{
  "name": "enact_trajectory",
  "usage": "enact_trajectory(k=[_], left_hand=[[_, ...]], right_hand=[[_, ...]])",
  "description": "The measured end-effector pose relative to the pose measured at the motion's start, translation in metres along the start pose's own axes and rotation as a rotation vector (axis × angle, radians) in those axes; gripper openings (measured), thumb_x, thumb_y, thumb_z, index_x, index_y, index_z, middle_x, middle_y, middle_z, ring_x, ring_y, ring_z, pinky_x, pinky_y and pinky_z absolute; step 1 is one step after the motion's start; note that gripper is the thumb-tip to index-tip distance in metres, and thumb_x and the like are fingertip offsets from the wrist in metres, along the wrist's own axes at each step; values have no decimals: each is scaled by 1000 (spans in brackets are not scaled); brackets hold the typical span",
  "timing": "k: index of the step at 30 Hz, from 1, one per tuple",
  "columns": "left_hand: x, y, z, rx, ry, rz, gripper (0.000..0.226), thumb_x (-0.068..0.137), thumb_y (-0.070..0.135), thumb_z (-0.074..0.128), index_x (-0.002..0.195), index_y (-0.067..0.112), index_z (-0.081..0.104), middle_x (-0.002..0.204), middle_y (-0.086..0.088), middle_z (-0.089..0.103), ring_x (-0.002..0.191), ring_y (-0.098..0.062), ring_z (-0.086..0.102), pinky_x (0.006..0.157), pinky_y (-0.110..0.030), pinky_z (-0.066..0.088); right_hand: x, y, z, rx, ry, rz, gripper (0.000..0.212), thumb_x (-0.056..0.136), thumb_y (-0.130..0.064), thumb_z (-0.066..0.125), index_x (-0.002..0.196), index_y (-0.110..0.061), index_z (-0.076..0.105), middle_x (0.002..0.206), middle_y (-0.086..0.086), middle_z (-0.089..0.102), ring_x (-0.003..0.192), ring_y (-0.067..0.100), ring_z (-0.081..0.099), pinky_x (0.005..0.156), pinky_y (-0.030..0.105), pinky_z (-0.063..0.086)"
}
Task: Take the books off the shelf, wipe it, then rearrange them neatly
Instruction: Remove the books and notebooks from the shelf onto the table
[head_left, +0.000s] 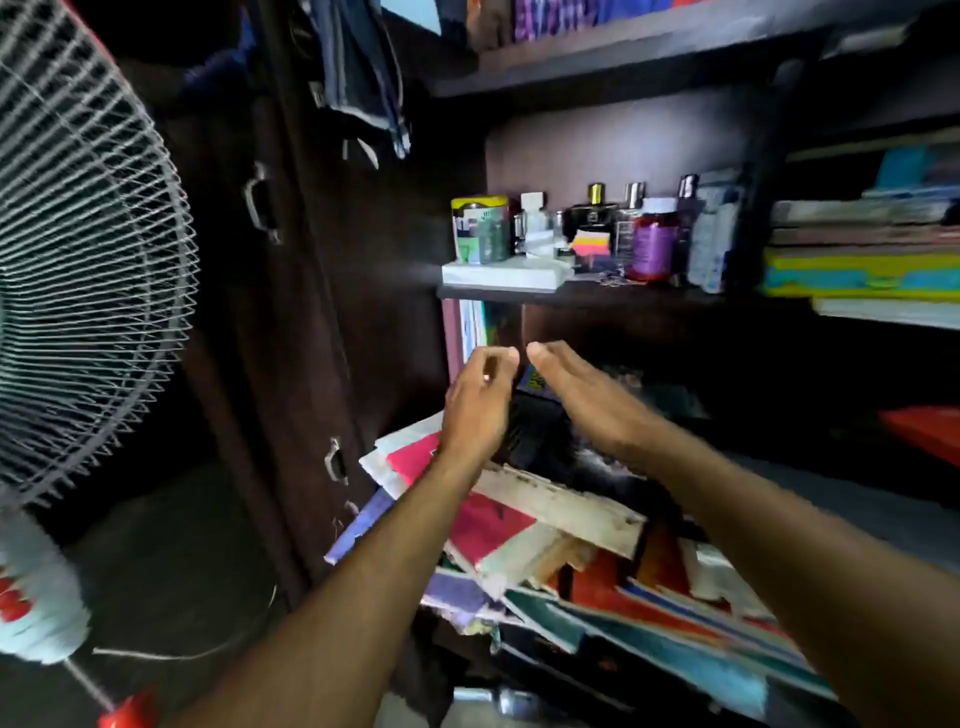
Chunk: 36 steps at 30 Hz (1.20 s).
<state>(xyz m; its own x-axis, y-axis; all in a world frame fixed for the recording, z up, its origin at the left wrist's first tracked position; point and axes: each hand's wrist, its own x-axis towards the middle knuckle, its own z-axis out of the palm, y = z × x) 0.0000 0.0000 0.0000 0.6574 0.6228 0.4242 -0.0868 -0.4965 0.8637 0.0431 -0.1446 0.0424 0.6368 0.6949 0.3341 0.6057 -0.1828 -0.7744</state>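
Note:
Both my arms reach toward a dark wooden shelf unit (571, 293). My left hand (478, 400) is raised with its fingers loosely curled and holds nothing. My right hand (582, 389) is beside it with straight fingers, fingertips near the left hand's. Behind the hands a few upright books (470, 327) stand at the left of a dim compartment. Below my forearms a messy pile of books and notebooks (524, 525) lies flat, red, white and blue covers overlapping. A dark book (535, 415) shows between the hands.
A standing fan (88, 260) fills the left. A wardrobe door with handles (260, 202) is beside the shelf. Bottles, a tin (480, 228) and sticky notes (592, 244) sit on the shelf above. Stacked books (862, 249) lie at right; clothes (363, 78) hang above.

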Motion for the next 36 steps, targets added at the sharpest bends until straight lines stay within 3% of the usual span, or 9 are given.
enact_trajectory(k=[4,7,12,15,18,21,25,29,36], left_hand=[[1,-5,4,111,-62,-96,24,105,42,47,117,27,60,119,-1,66,111,-20,58,96,-36,44],[-4,-3,-3,89,-87,-111,25,104,37,49,124,25,60,125,-2,65,117,-20,57,102,-35,44],[-15,-3,-13,124,-94,-68,23,101,29,57,122,22,63,121,0,68,117,-19,61,101,-32,46],[-40,-13,-16,203,-92,-20,35,91,43,57,120,23,64,121,1,67,118,-20,60,105,-41,46],[-72,-30,-14,369,-131,35,55,87,54,50,131,22,58,140,-1,52,135,-22,46,114,-45,37],[-92,-29,-20,314,-98,82,53,96,42,60,143,18,51,159,-4,34,149,-20,27,123,-38,23],[-110,-37,-33,166,-57,65,60,96,27,65,150,19,41,162,-1,28,151,-19,28,120,-40,32],[-135,-52,-35,300,-67,88,75,94,31,67,158,23,29,171,3,10,155,-15,16,120,-35,27],[-131,-49,-40,386,-134,59,90,89,30,75,161,24,22,171,-4,1,156,-27,13,123,-40,25]], right_hand=[[12,9,12,9,-110,67,42,108,-47,33,130,-18,55,127,-10,53,125,6,47,97,16,29],[2,16,11,-25,-143,100,50,105,-56,32,139,-24,51,134,-13,48,129,4,43,101,23,27],[-21,23,3,-61,-130,89,45,103,-58,36,129,-28,56,131,-10,57,125,8,52,104,30,37],[-45,25,-4,-218,-134,93,48,101,-55,49,137,-23,51,130,-4,55,120,13,54,95,29,41],[-66,24,-5,-398,-172,34,56,96,-46,64,142,-21,47,135,4,52,125,20,52,103,33,42],[-81,16,-6,-567,-178,-42,57,91,-46,68,139,-23,48,134,6,53,124,26,52,104,39,43],[-93,12,-6,-732,-235,15,72,90,-48,68,150,-24,35,150,5,43,134,30,45,107,42,42],[-107,13,8,-1007,-294,59,86,86,-59,67,154,-30,25,149,6,46,131,32,50,99,43,49],[-106,10,12,-1005,-268,76,89,79,-53,74,151,-30,28,146,2,52,127,29,55,92,44,53]])
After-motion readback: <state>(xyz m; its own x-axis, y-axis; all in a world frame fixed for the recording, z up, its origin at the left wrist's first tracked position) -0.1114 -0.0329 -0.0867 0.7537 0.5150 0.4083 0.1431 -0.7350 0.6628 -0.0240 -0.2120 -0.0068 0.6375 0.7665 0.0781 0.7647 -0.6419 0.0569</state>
